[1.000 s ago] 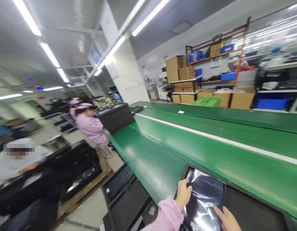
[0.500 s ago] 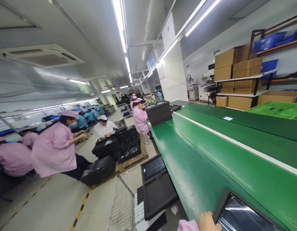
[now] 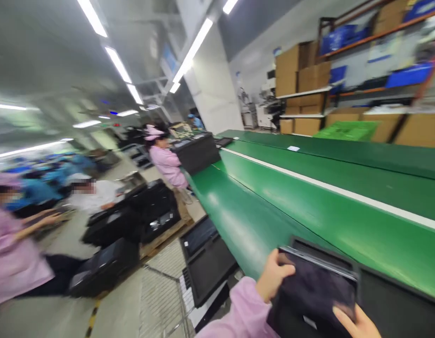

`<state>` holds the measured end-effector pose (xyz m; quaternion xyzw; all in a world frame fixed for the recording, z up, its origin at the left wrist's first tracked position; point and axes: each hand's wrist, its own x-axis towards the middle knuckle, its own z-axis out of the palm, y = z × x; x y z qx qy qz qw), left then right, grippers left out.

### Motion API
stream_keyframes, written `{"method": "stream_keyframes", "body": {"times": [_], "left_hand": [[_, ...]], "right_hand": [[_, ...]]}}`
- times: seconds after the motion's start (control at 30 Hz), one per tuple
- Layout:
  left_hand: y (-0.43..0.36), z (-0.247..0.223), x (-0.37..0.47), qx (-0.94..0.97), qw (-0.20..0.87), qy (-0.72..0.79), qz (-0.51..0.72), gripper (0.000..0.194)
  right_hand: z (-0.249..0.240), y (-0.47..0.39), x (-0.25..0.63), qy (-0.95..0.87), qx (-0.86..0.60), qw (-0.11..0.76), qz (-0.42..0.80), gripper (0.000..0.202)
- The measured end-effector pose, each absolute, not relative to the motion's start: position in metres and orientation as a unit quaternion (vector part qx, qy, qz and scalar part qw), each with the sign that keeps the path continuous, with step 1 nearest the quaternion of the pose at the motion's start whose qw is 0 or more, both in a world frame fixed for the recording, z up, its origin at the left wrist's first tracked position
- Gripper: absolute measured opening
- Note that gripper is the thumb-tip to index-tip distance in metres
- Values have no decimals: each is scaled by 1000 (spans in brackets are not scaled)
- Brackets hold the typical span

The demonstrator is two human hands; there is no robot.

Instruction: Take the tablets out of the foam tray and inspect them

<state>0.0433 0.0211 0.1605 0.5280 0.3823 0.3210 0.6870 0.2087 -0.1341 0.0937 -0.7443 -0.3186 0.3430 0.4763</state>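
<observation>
The panel (image 3: 319, 277) has a dark, smooth, glossy face and a shiny edge, whereas the tray (image 3: 396, 300) under it is matt black, whether foam or plastic cannot be told. The tabletop (image 3: 238, 225) is smooth green with a soft sheen, and the sleeve (image 3: 248, 303) is pink cloth, matt and creased. Beyond, the boxes (image 3: 286, 70) are dull brown cardboard, the crate (image 3: 347, 130) green plastic, the rack (image 3: 161, 281) metal wire, and the pallet (image 3: 168, 237) bare wood.
</observation>
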Motion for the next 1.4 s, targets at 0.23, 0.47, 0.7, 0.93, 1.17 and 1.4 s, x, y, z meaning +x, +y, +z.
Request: {"method": "stream_keyframes", "body": {"times": [0.23, 0.47, 0.7, 0.93, 1.17, 1.4], "left_hand": [[17, 163, 39, 554, 717, 280, 316, 33], [8, 161, 25, 652, 645, 162, 365, 23], [4, 163, 18, 678, 631, 154, 344, 32], [2, 164, 12, 682, 634, 137, 337, 34], [3, 162, 8, 696, 625, 133, 327, 34], [1, 165, 8, 694, 629, 141, 320, 37]], "right_hand": [[168, -137, 211, -357, -583, 651, 331, 50], [165, -140, 199, -369, -495, 710, 338, 34], [167, -145, 198, -389, -446, 723, 358, 33], [167, -147, 195, -406, -435, 723, 352, 35], [166, -149, 195, -419, -422, 723, 351, 36], [164, -150, 196, -424, -423, 717, 357, 35]]}}
